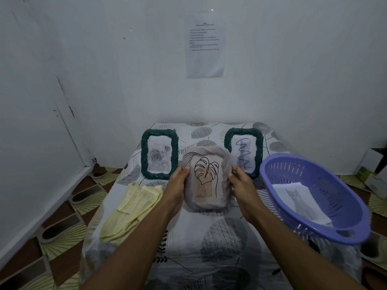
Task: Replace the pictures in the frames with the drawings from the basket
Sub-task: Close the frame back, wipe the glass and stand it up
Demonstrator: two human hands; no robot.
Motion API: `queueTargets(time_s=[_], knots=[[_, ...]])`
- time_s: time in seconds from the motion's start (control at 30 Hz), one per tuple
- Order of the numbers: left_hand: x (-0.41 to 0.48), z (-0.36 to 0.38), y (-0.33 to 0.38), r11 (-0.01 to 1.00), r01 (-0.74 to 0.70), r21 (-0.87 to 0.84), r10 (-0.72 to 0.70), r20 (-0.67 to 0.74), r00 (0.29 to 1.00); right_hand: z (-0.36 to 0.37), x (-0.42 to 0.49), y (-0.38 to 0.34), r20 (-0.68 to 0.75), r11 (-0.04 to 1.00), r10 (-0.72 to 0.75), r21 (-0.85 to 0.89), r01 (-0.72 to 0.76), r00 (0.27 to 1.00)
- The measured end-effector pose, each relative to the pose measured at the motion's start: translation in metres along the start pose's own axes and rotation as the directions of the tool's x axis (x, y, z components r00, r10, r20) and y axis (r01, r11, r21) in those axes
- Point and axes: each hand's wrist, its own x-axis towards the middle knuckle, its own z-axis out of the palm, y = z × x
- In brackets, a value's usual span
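Note:
A beige rope-edged frame (206, 155) with a line-drawn leaf picture is held upright over the middle of the table. My left hand (178, 186) grips its left edge and my right hand (240, 185) grips its right edge. Behind it stand two dark green frames: the left one (144, 155) holds a grey rose picture, the right one (259, 151) shows a blue scribble drawing. A purple basket (343, 231) sits tilted at the right, with paper sheets (301, 199) inside.
A yellow cloth (129, 210) lies on the table's left side. The small table is covered by a leaf-patterned cloth (209, 243) and stands against a white wall. A printed sheet (204, 45) hangs on that wall. Patterned floor tiles surround the table.

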Motion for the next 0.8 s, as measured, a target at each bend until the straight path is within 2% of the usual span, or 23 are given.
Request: queueTargets(time_s=[0.1,0.27,0.33,0.5,0.8], knots=[[0.019,0.002,0.004,1.000,-0.008,0.007,0.008,-0.003,1.000,0.000,0.014,0.006,-0.027,0.999,-0.027,-0.043,0.026,0.999],[0.061,0.003,0.018,0.994,-0.021,0.109,0.022,-0.006,1.000,-0.005,0.022,0.040,-0.180,0.964,-0.065,-0.265,0.015,0.981],[0.081,0.005,0.021,0.993,-0.026,0.114,0.031,-0.037,0.999,-0.005,0.018,0.054,-0.196,0.935,-0.105,-0.353,0.029,0.975],[0.110,0.012,0.016,0.987,-0.012,0.162,0.023,-0.068,0.997,-0.002,0.010,0.066,-0.195,0.907,-0.163,-0.415,0.069,0.967],[0.123,0.013,-0.002,0.970,0.003,0.241,0.027,-0.120,0.992,-0.004,0.012,0.068,-0.190,0.910,-0.148,-0.412,0.058,0.971]])
